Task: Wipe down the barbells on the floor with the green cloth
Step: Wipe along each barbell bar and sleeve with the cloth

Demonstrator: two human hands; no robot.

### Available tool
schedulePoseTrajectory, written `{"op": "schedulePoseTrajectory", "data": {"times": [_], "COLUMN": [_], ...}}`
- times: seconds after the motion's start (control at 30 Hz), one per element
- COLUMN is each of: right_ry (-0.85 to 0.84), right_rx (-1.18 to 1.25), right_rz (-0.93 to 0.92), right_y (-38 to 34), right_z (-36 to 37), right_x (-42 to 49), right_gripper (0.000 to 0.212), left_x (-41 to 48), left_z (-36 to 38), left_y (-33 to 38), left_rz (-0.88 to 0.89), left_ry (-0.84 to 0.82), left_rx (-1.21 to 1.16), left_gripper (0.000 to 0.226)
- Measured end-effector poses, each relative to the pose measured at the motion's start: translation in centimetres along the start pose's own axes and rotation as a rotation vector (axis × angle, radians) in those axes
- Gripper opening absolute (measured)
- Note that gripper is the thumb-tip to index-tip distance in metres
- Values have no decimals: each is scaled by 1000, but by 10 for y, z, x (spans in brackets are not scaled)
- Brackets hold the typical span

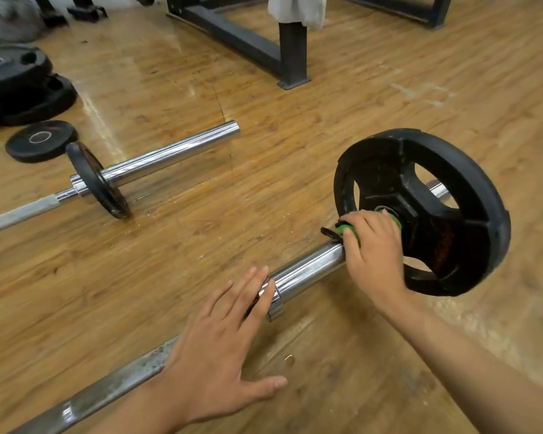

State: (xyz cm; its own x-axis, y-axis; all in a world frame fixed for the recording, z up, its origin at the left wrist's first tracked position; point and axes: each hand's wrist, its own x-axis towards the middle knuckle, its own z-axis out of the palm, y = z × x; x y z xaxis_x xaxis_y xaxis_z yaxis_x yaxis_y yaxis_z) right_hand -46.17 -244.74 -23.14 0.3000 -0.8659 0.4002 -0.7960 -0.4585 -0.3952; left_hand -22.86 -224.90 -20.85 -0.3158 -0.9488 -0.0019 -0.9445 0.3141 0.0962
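So there are two barbells down on the wood floor [295, 126]; the near barbell [308, 274] runs from bottom left up toward the right, with a big black weight plate [386, 158] standing upright on its sleeve. The right hand [373, 255] is curled round the chrome sleeve right up against that plate, and the green cloth [345, 229] is bunched under its fingers; so the cloth sits on the sleeve next to the plate's hub, with a bit of black edging poking out on the left. The left hand [220, 339] lies flat on the same bar further down; fingers straight and close together, fingertips on the collar [275, 306] where shaft meets sleeve, thumb spread out to the side, gripping nothing. The shaft below that hand looks dull and spotty.

The far barbell [170, 155] lies beyond, roughly parallel, with a thin black plate [96, 180] on it; no hand on that one. A loose small plate [41, 140] lies flat just beside it; a stack of bigger plates [19, 86] sits at the left edge; a dark steel rack frame [292, 54] stands up top with a whitish towel [295, 7] hanging on it.
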Motion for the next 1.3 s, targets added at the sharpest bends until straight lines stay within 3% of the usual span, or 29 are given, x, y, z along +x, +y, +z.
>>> {"op": "schedulePoseTrajectory", "data": {"times": [0.07,0.17,0.23,0.3,0.4,0.5,0.6,0.7,0.73,0.9,1.03,1.17,1.3], "right_ry": [-14,-124,-216,-188,-80,-83,-153,-288,-304,-251,-410,-373,-153], "right_rx": [18,87,57,-14,-103,-48,-24,-55,-78,-232,-228,-103,-139], "right_rz": [31,-264,-445,-359,-41,61,-169,-438,-430,-10,-212,-447,-201], "right_y": [-36,-67,-46,-13,19,-8,-47,-24,-9,6,-54,-26,41], "right_z": [5,10,0,-8,-19,-15,-9,-21,-27,-42,-32,-47,-65], "right_x": [-11,-44,-45,-37,-22,-25,-51,-50,-45,-20,-47,-72,-52], "right_gripper": [34,32,37,43,51,46,35,41,42,38,35,36,38], "left_x": [-3,-7,-9,-6,3,8,2,-1,-2,-8,-10,-14,-18], "left_z": [0,0,-2,-4,-3,3,3,3,4,7,13,17,21], "left_y": [5,8,5,-3,-14,-15,-7,-1,1,17,26,36,48], "left_rz": [11,30,64,98,148,188,186,208,216,217,258,274,267], "left_ry": [-13,-14,2,18,-1,-51,-42,-48,-38,-15,40,97,115], "left_rx": [-28,-85,-137,-157,-94,-145,-134,-173,-167,-115,-57,40,60], "left_gripper": [111,109,104,95,85,91,102,105,104,102,99,95,97]}}
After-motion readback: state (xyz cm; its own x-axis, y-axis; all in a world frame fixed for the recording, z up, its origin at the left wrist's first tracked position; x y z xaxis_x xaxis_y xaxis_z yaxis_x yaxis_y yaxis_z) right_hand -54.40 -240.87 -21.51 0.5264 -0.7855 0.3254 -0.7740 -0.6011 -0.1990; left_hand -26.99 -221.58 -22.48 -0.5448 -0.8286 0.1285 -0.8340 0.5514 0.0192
